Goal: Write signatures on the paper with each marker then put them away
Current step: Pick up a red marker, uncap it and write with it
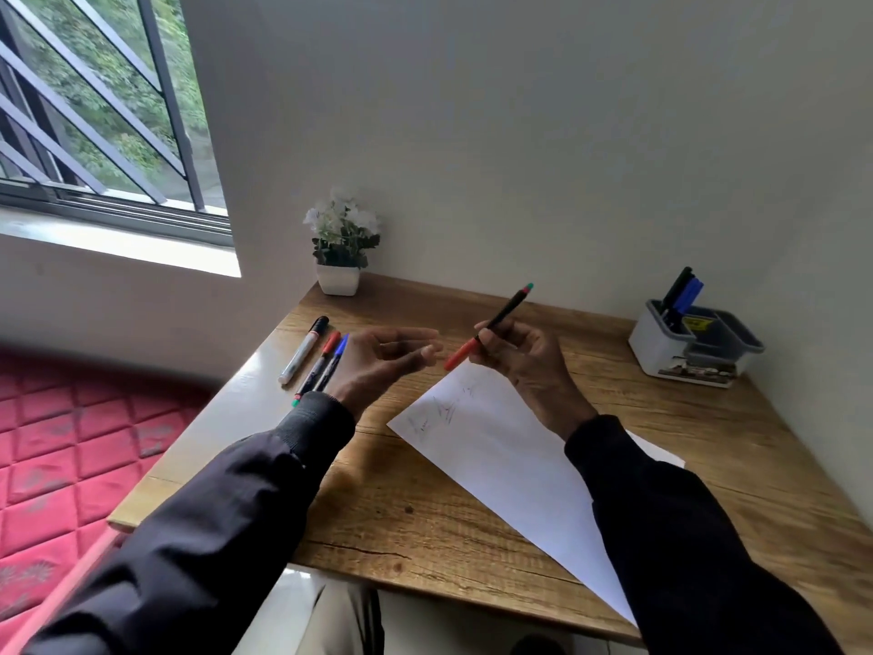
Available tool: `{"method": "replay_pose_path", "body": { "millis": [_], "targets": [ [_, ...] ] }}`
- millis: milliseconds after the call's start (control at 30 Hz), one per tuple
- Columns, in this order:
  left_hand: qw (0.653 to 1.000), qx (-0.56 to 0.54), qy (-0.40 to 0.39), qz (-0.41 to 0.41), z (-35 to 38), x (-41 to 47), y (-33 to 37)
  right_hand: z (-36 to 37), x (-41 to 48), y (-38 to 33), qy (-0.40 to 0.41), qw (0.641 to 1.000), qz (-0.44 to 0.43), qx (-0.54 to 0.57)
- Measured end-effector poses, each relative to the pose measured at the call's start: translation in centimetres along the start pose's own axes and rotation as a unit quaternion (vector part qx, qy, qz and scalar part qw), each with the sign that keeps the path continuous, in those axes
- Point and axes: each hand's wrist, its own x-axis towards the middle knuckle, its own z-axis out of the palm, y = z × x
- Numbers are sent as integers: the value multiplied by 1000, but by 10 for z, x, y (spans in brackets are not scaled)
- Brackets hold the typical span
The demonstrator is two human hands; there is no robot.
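Note:
My right hand (517, 356) grips a black marker with an orange-red cap (491, 326), held tilted above the top corner of the white paper (500, 456). The paper lies slanted on the wooden desk and bears faint scribbles near its upper end. My left hand (382, 359) hovers just left of the capped end, fingers apart and empty. Three markers lie on the desk to the left: a white one with a black cap (303, 349), a red-capped one (320, 361) and a blue-capped one (334, 361).
A grey-and-white holder (694, 345) with dark and blue markers stands at the desk's back right. A small white pot of white flowers (340, 257) sits at the back left by the wall. A red quilted mattress (66, 465) lies left of the wooden desk (415, 512).

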Motion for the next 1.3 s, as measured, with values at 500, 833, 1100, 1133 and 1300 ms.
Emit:
{"method": "replay_pose_path", "body": {
  "millis": [500, 833, 1100, 1133, 1300],
  "targets": [
    [978, 158, -27, 131, 34, 20, -5, -12, -11, -4, -50, 998, 22, 36],
    [986, 154, 26, 60, -1, 32, -4, -66, 0, -39, -136, 990, 43, 14],
    [988, 148, -8, 41, 11, 35, -16, -48, -30, -21, -99, 995, 10, -4],
    [989, 141, -15, 36, 10, 35, -18, -42, -35, -16, -79, 997, 3, -19],
    [995, 93, -34, 10, 16, 24, -19, -8, -54, 1, -94, 992, 14, -78]
  ]
}}
